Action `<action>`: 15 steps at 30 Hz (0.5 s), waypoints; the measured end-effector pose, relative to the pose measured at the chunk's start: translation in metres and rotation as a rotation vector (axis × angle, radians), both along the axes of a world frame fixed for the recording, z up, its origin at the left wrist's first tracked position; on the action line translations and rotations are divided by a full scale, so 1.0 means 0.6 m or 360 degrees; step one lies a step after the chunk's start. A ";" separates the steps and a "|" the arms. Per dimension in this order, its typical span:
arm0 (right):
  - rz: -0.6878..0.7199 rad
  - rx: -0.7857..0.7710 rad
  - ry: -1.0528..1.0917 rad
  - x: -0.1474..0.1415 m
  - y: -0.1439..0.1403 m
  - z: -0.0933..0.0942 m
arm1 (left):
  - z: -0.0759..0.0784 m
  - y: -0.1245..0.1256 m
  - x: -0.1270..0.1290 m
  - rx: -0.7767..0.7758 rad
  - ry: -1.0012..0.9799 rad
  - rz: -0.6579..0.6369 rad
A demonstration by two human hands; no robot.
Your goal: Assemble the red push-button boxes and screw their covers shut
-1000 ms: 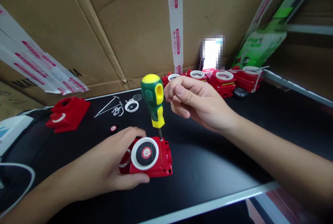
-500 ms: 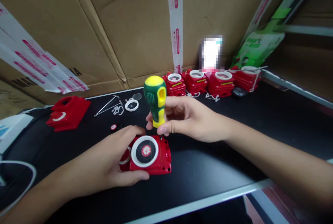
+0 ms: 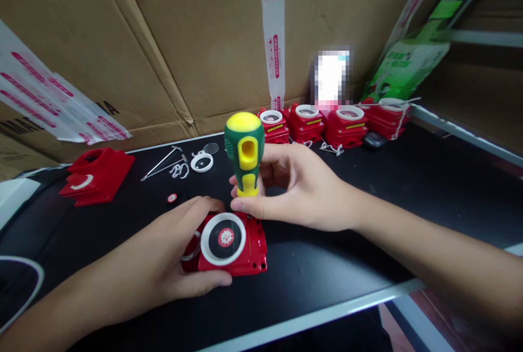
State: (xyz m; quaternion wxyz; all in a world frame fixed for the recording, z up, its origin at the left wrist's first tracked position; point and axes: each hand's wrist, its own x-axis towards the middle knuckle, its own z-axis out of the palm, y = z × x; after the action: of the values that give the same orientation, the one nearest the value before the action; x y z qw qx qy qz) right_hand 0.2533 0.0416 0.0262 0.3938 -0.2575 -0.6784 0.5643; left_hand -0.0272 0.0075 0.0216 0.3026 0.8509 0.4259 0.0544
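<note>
My left hand (image 3: 175,256) is closed round the left side of a red box (image 3: 251,254) lying on the black tabletop. On top of the box is a white ring (image 3: 203,248) around a dark round window with a red and white emblem. My right hand (image 3: 302,188) grips a screwdriver (image 3: 244,150) with a stubby green and yellow handle, held upright over the far edge of the box. The fingers and the box's far side hide the screwdriver's tip. Left of the box lies a small red and white emblem disc (image 3: 172,198).
An opened red box (image 3: 100,175) stands at the left. Metal rods (image 3: 163,164), white cord (image 3: 178,170) and a white ring with glass (image 3: 201,162) lie behind my left hand. Several red boxes (image 3: 346,127) line the cardboard wall (image 3: 216,41), beside a bright phone-like screen (image 3: 330,77) and a green pouch (image 3: 408,71).
The screwdriver handle has turned, so its yellow hole now faces me. My left hand still holds the box in place. The whole view has shifted slightly.
</note>
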 end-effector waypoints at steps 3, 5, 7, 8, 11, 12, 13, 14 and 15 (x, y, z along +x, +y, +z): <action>-0.0004 0.0038 0.0038 -0.003 -0.002 -0.005 | -0.003 -0.004 0.000 0.0034 -0.0030 -0.0002; -0.0007 0.0070 0.0029 -0.005 -0.005 -0.007 | -0.008 -0.006 0.001 0.0073 -0.0068 0.0011; -0.0027 0.0115 0.0010 -0.007 -0.009 -0.007 | -0.013 -0.009 0.002 0.0115 -0.0093 0.0038; -0.0046 0.0144 0.0006 -0.008 -0.011 -0.006 | -0.016 -0.011 0.003 0.0131 -0.0096 0.0051; -0.0118 0.0211 0.0010 -0.011 -0.018 -0.006 | -0.025 -0.019 0.010 0.0195 -0.0094 0.0115; -0.0141 0.0226 0.0010 -0.013 -0.020 -0.006 | -0.028 -0.023 0.013 0.0228 -0.0094 0.0152; -0.0160 0.0240 0.0004 -0.014 -0.022 -0.006 | -0.030 -0.027 0.017 0.0261 -0.0096 0.0192; -0.0176 0.0257 -0.0006 -0.015 -0.023 -0.007 | -0.031 -0.032 0.021 0.0292 -0.0095 0.0227; -0.0195 0.0280 -0.0011 -0.016 -0.024 -0.008 | -0.032 -0.036 0.024 0.0312 -0.0091 0.0253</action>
State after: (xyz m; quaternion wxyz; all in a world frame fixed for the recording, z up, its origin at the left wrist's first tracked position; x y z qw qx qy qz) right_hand 0.2435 0.0270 0.0214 0.4465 -0.2648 -0.7096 0.4765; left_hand -0.0126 -0.0139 0.0025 0.2248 0.8381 0.4759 0.1436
